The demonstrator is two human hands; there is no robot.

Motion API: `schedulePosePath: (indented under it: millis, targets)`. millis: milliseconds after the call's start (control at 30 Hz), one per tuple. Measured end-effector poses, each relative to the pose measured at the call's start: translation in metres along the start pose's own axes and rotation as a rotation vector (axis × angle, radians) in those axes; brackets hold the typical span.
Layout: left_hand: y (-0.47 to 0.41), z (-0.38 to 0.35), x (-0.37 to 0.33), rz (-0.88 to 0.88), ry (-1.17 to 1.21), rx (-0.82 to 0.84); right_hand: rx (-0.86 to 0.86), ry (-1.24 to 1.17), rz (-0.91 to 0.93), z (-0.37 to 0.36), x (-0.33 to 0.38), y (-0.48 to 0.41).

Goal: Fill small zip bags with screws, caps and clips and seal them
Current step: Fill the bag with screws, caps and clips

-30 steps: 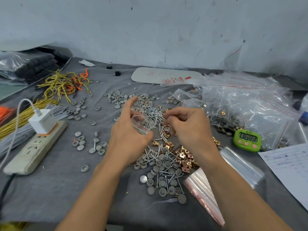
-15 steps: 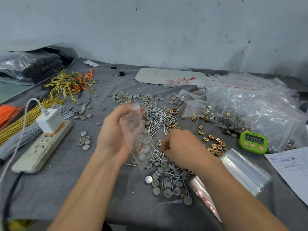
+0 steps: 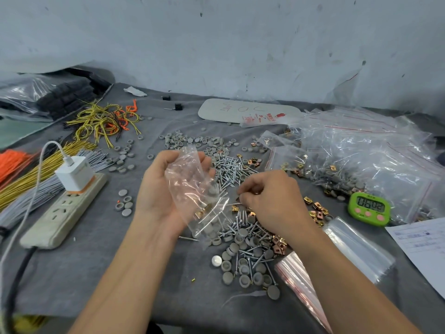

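Right now the small zip bag (image 3: 192, 189) lies across the palm of the left hand (image 3: 156, 189). The fingers curl up behind its upper end and grip it, so the clear film hangs down toward the table with its load sunk to the low end. I can see a few grey pieces and something brass-coloured through the plastic.

The bag is held just beside the right hand (image 3: 272, 198), which I take to be deliberate: it keeps the trip from pile to bag short. The right hand hovers knuckles-up over the mixed pile (image 3: 248, 249), fingers bent and bunched at the bag's edge. Whether they pinch a part I cannot tell.

The stock lies fanned round the hands within easy reach: screws (image 3: 228, 167) straight ahead, grey caps (image 3: 190, 141) beyond them, clips (image 3: 317, 210) to the right. A stack of empty zip bags (image 3: 303, 285) sits by the right forearm, ready for the next one.

Filled bags (image 3: 361, 153) are heaped to the far right, out of the working area. A green timer (image 3: 368, 208) stands facing the person, presumably to pace the work. Off to the left, a power strip (image 3: 65, 208) with a white charger (image 3: 74, 173) and some yellow wires (image 3: 103, 119) lie apart from the job.
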State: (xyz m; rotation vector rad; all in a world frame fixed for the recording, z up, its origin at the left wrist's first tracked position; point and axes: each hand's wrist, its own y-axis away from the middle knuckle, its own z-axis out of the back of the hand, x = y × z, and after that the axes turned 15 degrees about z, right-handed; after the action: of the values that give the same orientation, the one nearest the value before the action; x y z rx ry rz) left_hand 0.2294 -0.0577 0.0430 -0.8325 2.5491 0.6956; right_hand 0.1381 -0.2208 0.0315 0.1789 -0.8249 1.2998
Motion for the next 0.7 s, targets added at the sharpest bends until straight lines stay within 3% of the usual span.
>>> schedulePosePath:
  millis: [233,300,433,500,600,700]
  targets:
    - [-0.003,0.006,0.000,0.130,0.064,0.075,-0.193,-0.210,0.039,0.000,0.001,-0.001]
    - [-0.006,0.002,0.004,0.001,-0.141,-0.011,-0.272,-0.319,0.046,0.003,0.003,-0.002]
    - [-0.009,0.000,0.019,-0.525,-0.854,-0.307,-0.331,-0.554,0.043,0.009,0.007,-0.001]
    - [-0.010,0.001,0.029,-0.694,-1.172,-0.348,-0.359,-0.657,0.073,0.012,0.010,-0.001]
    - [-0.008,-0.006,0.042,-0.723,-1.426,-0.371,-0.328,-0.680,0.159,0.016,0.012,0.002]
    - [-0.008,-0.010,0.048,-0.658,-1.509,-0.359,-0.197,-0.529,0.218,0.015,0.011,0.004]
